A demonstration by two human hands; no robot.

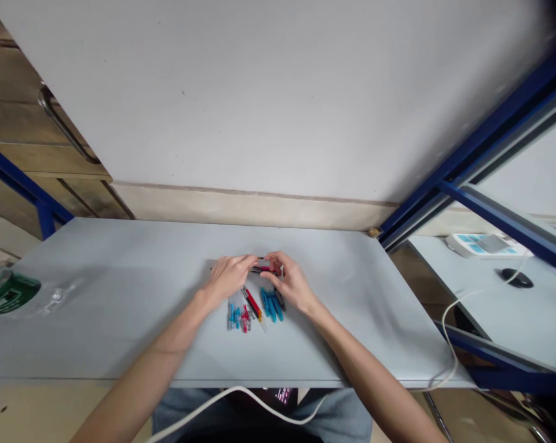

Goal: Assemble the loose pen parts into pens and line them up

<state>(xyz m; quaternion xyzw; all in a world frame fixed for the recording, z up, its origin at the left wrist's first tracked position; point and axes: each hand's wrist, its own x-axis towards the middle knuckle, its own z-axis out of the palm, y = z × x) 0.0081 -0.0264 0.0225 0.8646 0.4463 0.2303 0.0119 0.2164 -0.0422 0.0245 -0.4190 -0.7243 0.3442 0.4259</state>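
My left hand [229,274] lies low over the table with its fingers closed together on a slim pen [261,259], whose end shows past the fingertips. Facing it, my right hand [292,283] curls thumb and fingers about the right end of a red and black pen [261,269]. How firmly each pen is gripped is hard to see. Just in front of my hands is a bundle of red and dark pen barrels [252,303]. Several blue pens [271,305] lie side by side to its right. Small clear, blue and red pen parts [238,317] sit at the left.
A green-labelled clear bottle [12,289] lies at the table's left end. The grey table [143,307] backs onto a wall. Blue frame posts [462,141] rise at right, beyond which are a black mouse [516,277] and a white device [485,245]. A white cable [453,344] hangs by the right edge.
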